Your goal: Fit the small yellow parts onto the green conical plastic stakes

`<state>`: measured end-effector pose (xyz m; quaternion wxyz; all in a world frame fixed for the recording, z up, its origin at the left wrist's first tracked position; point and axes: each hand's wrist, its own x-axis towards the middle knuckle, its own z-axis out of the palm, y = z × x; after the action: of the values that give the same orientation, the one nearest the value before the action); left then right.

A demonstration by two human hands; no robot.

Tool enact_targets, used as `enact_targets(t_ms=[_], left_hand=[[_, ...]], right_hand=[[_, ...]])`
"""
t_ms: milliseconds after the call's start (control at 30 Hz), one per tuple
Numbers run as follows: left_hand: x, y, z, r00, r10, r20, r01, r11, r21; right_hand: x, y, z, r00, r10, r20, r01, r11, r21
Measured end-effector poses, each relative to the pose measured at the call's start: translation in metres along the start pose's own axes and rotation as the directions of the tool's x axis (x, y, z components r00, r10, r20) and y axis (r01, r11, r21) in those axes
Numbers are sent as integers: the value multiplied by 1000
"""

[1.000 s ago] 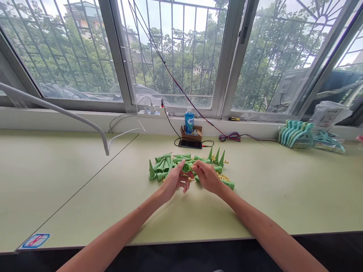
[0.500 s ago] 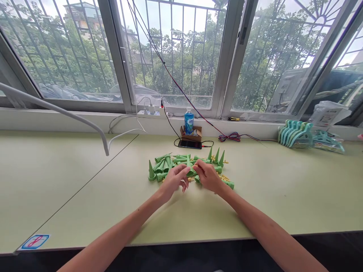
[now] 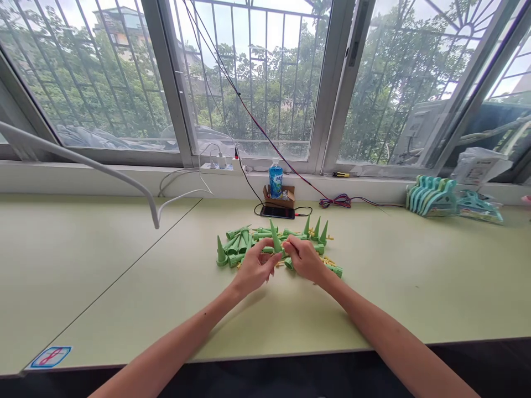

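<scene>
My left hand (image 3: 255,267) is closed on a green watering spike (image 3: 275,236), a hollow plastic cone held with its tip up and slightly to the left. Close to its right side is my right hand (image 3: 305,257), thumb and fingers pinched together; what sits between them is too small to make out. Behind and around both hands lies a heap of similar green spikes (image 3: 234,245), some on their sides, several standing upright. Small yellow plastic pieces (image 3: 329,260) lie among them, mostly to the right.
A phone (image 3: 277,212) with a cable lies behind the heap, before a small cardboard box (image 3: 287,202) and a blue bottle (image 3: 275,179). Coiled wire (image 3: 335,200) and teal hangers (image 3: 431,196) are farther right. A white bent tube (image 3: 124,174) hangs over the table's left side.
The green spike has turned from its open end facing me to its tip pointing up. My left fingers have shifted their hold round its base. My right hand stays pinched beside it.
</scene>
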<state>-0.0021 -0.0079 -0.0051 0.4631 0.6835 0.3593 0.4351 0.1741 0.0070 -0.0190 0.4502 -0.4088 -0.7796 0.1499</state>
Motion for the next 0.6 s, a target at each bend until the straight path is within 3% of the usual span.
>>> enact_targets(t_ms=[300,500,600], left_hand=[[1,-7,1,977,184,-111,-168,976,142],[2,-4,1,986,108,-130,-96,991,98],[4,-3,1,986,15,-166,-18,1000,-17]], right_hand=[[1,-5,1,999,32,15,-33,999,42],[0,-5,3,998,41,-46,-39,999,29],[0,-3,1,994,31,-101,-29,999,21]])
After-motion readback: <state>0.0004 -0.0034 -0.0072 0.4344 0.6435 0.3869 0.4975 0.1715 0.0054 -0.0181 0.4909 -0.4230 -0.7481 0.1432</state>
